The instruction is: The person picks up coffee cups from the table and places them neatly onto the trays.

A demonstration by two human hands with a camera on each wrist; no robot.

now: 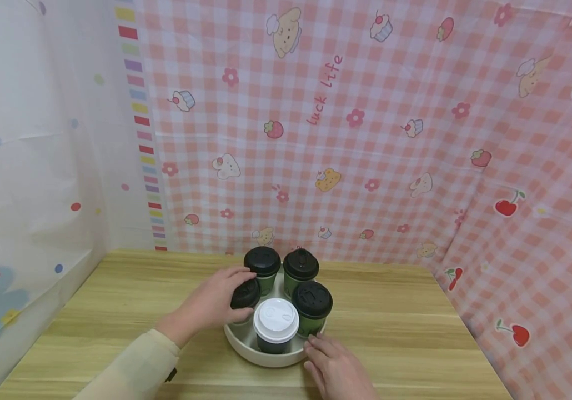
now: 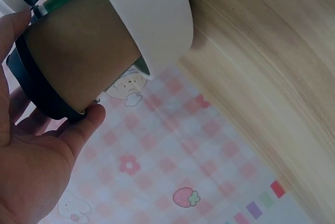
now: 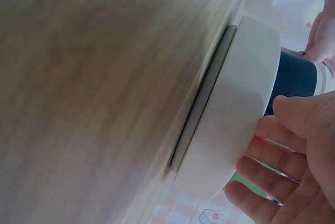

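My left hand point(image 1: 211, 300) grips a coffee cup point(image 1: 246, 294) by its black lid at the left side of a round white tray point(image 1: 261, 358). In the left wrist view, thumb and fingers curl round that lid, and the cup's plain brown side point(image 2: 84, 46) stands within the tray wall point(image 2: 167, 20). My right hand point(image 1: 338, 366) rests its extended fingertips on the tray's front right rim, seen close in the right wrist view. Nearest to these fingers are a white-lidded dark cup point(image 1: 277, 322) and a green cup with a black lid point(image 1: 312, 303).
Two more green cups with black lids stand at the back of the tray, one on the left point(image 1: 262, 264) and one on the right point(image 1: 301, 266). Beneath is a wood-grain table point(image 1: 391, 322). A pink checked cloth point(image 1: 316, 139) hangs behind it, with printed sheets at both sides.
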